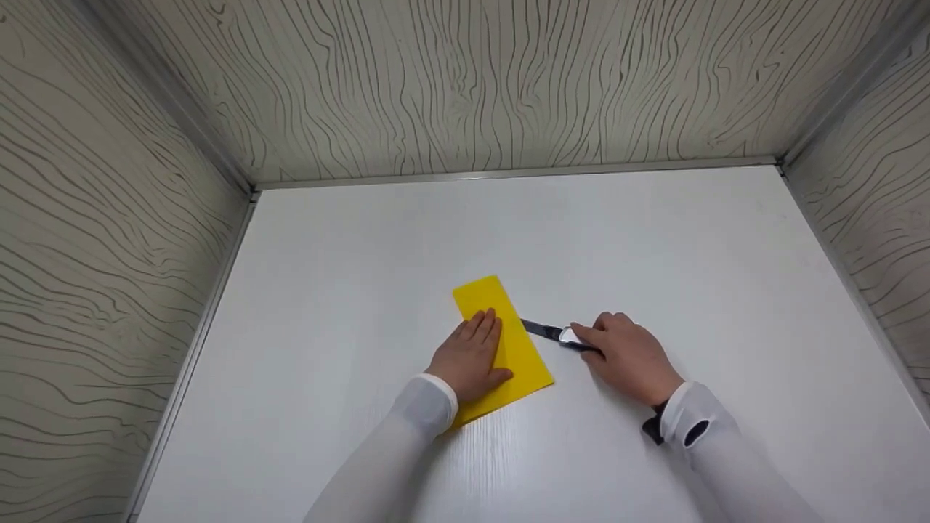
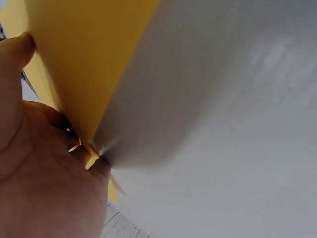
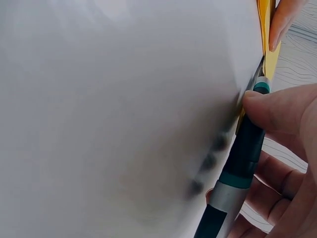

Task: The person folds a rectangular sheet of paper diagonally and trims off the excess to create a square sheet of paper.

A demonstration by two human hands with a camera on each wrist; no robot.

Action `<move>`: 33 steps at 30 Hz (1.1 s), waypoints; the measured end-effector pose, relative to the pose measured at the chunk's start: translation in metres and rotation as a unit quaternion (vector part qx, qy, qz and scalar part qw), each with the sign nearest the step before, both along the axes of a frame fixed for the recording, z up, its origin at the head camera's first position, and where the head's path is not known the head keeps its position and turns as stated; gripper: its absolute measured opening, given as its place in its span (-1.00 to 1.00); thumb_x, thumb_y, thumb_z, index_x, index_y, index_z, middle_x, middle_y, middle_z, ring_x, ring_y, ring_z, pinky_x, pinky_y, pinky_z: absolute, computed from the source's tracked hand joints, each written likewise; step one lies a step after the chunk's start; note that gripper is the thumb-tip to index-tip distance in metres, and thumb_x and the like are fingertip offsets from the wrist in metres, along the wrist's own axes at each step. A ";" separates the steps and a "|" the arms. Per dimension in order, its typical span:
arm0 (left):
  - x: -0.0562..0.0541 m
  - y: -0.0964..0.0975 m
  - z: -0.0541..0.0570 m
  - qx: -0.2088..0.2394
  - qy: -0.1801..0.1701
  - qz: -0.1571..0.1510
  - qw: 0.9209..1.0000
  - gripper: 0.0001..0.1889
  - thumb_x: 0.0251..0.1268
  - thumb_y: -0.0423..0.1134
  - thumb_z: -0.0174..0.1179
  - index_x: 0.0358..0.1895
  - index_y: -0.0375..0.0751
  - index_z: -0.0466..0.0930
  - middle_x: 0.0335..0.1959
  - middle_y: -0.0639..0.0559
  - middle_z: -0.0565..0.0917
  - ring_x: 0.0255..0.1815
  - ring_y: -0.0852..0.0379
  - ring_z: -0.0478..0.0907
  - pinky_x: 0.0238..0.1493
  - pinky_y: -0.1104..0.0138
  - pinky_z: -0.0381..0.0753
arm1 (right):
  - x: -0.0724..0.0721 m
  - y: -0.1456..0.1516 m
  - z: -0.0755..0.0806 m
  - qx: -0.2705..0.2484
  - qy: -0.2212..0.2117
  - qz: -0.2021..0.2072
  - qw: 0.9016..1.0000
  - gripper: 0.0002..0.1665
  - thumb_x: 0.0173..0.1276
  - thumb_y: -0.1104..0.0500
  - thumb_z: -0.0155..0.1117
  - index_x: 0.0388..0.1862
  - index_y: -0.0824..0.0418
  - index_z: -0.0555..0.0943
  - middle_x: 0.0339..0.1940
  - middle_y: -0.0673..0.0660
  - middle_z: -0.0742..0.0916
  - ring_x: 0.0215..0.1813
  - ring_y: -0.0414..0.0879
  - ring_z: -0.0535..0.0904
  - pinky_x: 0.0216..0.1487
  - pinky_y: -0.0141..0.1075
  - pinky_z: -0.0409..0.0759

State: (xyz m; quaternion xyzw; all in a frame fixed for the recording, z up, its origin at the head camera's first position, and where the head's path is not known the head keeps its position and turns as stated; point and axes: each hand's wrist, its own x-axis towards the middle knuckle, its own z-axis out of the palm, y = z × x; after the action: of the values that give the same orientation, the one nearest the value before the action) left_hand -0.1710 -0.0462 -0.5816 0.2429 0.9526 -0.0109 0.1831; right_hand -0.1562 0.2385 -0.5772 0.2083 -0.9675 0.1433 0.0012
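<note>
A folded sheet of yellow paper [image 1: 519,356] lies tilted on the white table. My left hand [image 1: 474,356] rests on it with fingers extended, pressing it down; in the left wrist view the paper [image 2: 94,54] rises off the surface beside the palm. My right hand [image 1: 631,356] grips a utility knife [image 3: 242,153] with a dark green and silver handle, the thumb lying along its top. The blade [image 1: 536,328] points left and meets the paper's right edge. In the right wrist view its tip goes in between the paper's layers [image 3: 269,62].
The white tabletop [image 1: 349,276] spreads around the paper on all sides. Metal trim [image 1: 508,175] edges it, and wood-grain patterned panels [image 1: 450,87] stand at the back, left and right. A dark band [image 1: 657,421] is round the right wrist.
</note>
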 end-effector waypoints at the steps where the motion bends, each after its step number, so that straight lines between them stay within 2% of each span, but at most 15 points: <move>1: 0.000 0.000 0.000 0.002 0.000 0.001 1.000 -0.06 0.49 0.40 -0.11 0.68 -0.13 -0.12 0.70 0.00 -0.09 0.68 0.04 -0.17 0.60 0.17 -0.16 | 0.000 0.000 0.000 0.001 -0.001 0.000 1.000 -0.43 0.33 0.17 0.46 0.33 0.08 0.65 -0.21 0.05 0.63 -0.24 -0.07 0.42 -0.29 -0.26 0.46; 12: 0.001 -0.001 -0.001 0.001 -0.005 0.001 1.000 -0.06 0.50 0.39 -0.13 0.68 -0.11 -0.16 0.70 0.01 -0.14 0.69 0.05 -0.22 0.60 0.18 -0.19 | 0.000 -0.008 -0.002 -0.011 0.000 0.005 1.000 -0.43 0.33 0.17 0.45 0.34 0.12 0.64 -0.21 0.05 0.61 -0.24 -0.07 0.41 -0.30 -0.25 0.47; 24: 0.001 -0.001 0.000 -0.003 -0.009 -0.005 1.000 -0.06 0.50 0.42 -0.17 0.69 -0.09 -0.19 0.70 0.03 -0.17 0.69 0.07 -0.25 0.61 0.17 -0.21 | -0.006 -0.021 -0.001 0.004 -0.014 0.007 1.000 -0.43 0.36 0.11 0.44 0.35 0.09 0.63 -0.20 0.05 0.61 -0.24 -0.06 0.41 -0.26 -0.24 0.47; 33: 0.000 -0.001 -0.002 -0.012 -0.001 -0.013 1.000 -0.05 0.49 0.42 -0.17 0.69 -0.10 -0.17 0.70 0.01 -0.15 0.69 0.05 -0.23 0.61 0.16 -0.19 | -0.009 -0.019 -0.002 -0.012 0.013 -0.006 1.000 -0.45 0.33 0.18 0.47 0.30 0.14 0.66 -0.22 0.09 0.62 -0.24 -0.02 0.43 -0.28 -0.22 0.48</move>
State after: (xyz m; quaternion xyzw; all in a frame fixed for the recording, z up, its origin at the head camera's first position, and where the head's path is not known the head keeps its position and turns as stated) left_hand -0.1710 -0.0473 -0.5835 0.2528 0.9491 -0.0246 0.1865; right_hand -0.1652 0.2197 -0.5795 0.2038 -0.9669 0.1525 0.0168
